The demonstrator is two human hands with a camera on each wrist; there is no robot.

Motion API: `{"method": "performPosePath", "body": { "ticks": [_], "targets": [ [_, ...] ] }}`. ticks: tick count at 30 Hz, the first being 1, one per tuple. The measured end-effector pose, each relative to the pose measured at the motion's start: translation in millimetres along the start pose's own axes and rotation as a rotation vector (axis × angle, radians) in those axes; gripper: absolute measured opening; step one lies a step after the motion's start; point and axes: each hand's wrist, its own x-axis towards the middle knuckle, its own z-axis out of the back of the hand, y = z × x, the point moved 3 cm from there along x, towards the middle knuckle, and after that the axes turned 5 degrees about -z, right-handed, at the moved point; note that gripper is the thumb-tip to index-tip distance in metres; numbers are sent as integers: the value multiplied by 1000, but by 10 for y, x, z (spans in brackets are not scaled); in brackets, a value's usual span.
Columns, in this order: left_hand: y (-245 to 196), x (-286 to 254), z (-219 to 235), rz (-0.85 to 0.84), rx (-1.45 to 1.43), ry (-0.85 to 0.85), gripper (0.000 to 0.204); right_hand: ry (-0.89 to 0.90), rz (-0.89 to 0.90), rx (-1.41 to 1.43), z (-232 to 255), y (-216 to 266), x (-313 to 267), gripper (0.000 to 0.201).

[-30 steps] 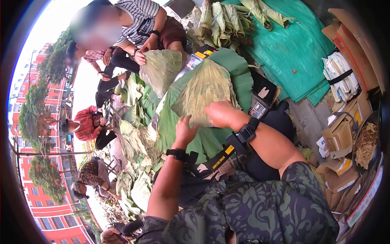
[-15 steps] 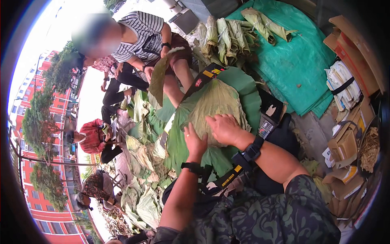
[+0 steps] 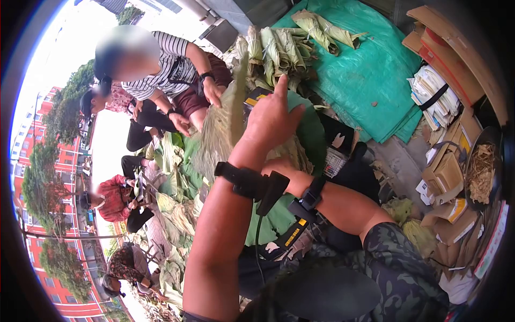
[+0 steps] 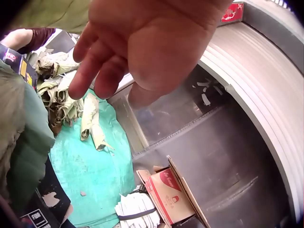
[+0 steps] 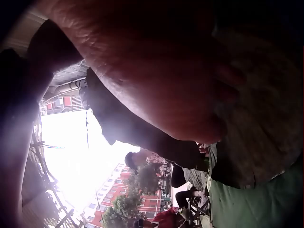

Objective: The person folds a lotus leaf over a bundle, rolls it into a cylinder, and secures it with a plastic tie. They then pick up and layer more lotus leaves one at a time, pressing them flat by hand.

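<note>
My left hand [image 3: 273,115] is raised over the work, index finger extended and thumb apart. In the left wrist view its fingers [image 4: 102,71] hang loosely with nothing in them. Lower down, my right hand [image 3: 284,173] rests on a dry yellowish lotus leaf [image 3: 301,155], partly hidden behind my left forearm. The right wrist view is dark, with the fingertips against the dry leaf [image 5: 261,123]. Beneath it spreads a larger green lotus leaf [image 3: 268,225]. Just beyond my left hand, a person [image 3: 171,64] in a striped shirt holds another dry leaf [image 3: 214,139].
Rolled leaf bundles [image 3: 281,45] lie beside a green tarp [image 3: 370,80]. A banded stack of white sheets [image 3: 433,91], cardboard boxes [image 3: 445,177] and a bowl of dry shreds [image 3: 482,174] are at right. Loose leaves [image 3: 174,212] cover the ground at left, near several seated people.
My left hand has risen off the dry leaf and moved forward. My right hand stays on the leaf. The person opposite has brought their dry leaf nearer, beside my left hand.
</note>
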Motion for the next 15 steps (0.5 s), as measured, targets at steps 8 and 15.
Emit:
{"method": "performPosePath", "body": {
  "ticks": [8, 15],
  "targets": [
    [-81, -702, -391, -137, -177, -250, 31, -213, 197, -62, -300, -227, -147, 35],
    [-583, -1559, -562, -39, -404, -269, 21, 105, -63, -159, 91, -162, -155, 17]
  ]
}}
